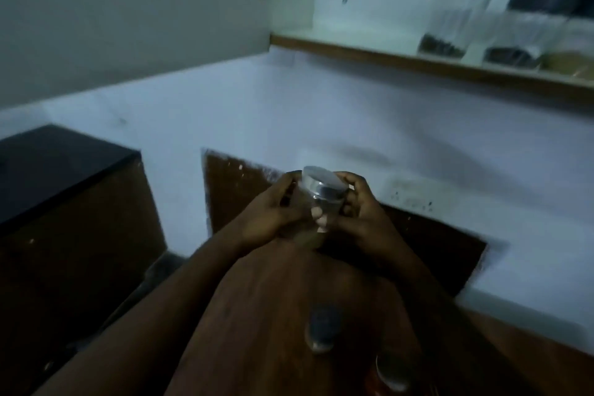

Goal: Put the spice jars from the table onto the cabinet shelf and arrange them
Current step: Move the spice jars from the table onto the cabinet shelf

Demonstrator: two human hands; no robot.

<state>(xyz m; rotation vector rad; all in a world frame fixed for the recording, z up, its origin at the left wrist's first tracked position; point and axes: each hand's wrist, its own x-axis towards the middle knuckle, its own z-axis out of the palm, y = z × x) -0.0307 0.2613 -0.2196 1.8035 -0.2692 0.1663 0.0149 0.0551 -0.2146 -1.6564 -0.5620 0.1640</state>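
Both hands grasp one clear spice jar [321,194] between them: the left hand [273,212] wraps its side, while the right hand [360,209] curls its fingers by the silver lid. Yellowish powder sits low in the jar.

Below the hands, on the wooden table [257,315], stand two more jars, a nearer one [321,328] and a lower one [390,374], both too blurred to show their contents.

Above and right of the hands, the cabinet shelf [353,53] holds a silver-lidded jar [450,19] with dark spice at the bottom, a black-lidded jar [520,32] with dark contents, and another [575,45] with tan powder.
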